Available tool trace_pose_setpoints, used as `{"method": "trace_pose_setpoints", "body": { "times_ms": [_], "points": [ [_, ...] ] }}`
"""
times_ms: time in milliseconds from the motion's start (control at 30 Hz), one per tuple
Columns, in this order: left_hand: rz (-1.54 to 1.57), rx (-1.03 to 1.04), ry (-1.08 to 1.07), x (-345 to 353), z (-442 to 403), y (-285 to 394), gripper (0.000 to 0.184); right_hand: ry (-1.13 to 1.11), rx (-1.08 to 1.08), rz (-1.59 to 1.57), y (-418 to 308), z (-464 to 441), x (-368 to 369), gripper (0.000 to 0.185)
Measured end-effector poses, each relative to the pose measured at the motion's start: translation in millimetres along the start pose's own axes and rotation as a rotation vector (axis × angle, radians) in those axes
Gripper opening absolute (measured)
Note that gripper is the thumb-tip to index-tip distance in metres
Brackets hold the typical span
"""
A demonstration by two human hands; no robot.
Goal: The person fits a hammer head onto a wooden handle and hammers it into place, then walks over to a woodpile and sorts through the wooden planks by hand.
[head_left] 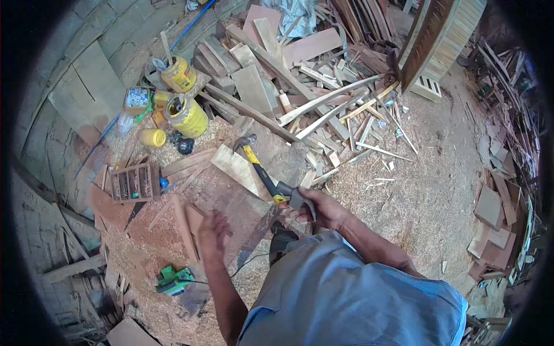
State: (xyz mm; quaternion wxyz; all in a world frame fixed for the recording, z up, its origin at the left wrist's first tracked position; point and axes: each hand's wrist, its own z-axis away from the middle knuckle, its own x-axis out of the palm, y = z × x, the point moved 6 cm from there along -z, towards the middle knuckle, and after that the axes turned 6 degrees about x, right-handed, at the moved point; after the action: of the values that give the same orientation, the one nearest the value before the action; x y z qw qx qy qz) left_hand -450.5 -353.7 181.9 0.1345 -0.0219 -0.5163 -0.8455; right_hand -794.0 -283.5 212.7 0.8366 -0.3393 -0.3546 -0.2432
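Note:
My right hand [326, 209] is closed around a dark grey curved, sheet-like piece [301, 202]; its exact kind is unclear. Just beyond it, a hammer [261, 171] with a yellow and black handle lies on the workbench [228, 193], over a pale board [234, 168]. My left hand [213, 233] hovers above the bench, slightly blurred, fingers apart and nothing visible in them. Beside it lie narrow wooden pieces [184, 229]. Nearer my body on that side sits a green power tool [173, 281] with a dark cord.
A wooden compartment box [136, 182] stands on the bench's left. Yellow tubs [187, 117] and a small yellow jar [153, 138] are behind it. Offcuts [254, 89] pile up at the back. A slatted wooden piece [444, 43] stands back right. Shavings cover the floor [404, 202].

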Motion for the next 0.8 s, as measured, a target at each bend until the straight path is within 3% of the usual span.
{"method": "trace_pose_setpoints", "body": {
  "times_ms": [133,233,367,467,567,600,700,733,800],
  "points": [
    [-0.193,0.117,-0.259,60,-1,-2,0.047,-0.004,-0.198,0.263,15,-26,17,0.036],
    [-0.381,0.34,-0.455,96,8,20,0.049,0.073,-0.295,0.515,26,-42,31,0.036],
    [-0.098,0.012,-0.401,105,13,13,0.054,0.272,-0.383,0.722,37,-56,53,0.044],
    [0.145,-0.246,-0.431,100,11,-12,0.06,0.279,-0.482,0.619,39,-61,74,0.046],
    [0.29,-0.277,-0.611,111,26,-4,0.064,0.244,-0.482,0.512,37,-63,91,0.051],
    [0.337,-0.319,-0.646,113,26,-8,0.064,0.203,-0.338,0.398,39,-62,99,0.057],
    [0.354,-0.374,-0.625,114,21,-12,0.061,0.205,-0.5,0.671,39,-77,96,0.063],
    [0.45,-0.394,-0.661,118,19,-8,0.059,0.106,-0.535,0.714,41,-78,100,0.063],
    [0.462,-0.366,-0.609,111,-1,-24,0.059,0.067,-0.512,0.844,42,-83,94,0.066]
  ]
}}
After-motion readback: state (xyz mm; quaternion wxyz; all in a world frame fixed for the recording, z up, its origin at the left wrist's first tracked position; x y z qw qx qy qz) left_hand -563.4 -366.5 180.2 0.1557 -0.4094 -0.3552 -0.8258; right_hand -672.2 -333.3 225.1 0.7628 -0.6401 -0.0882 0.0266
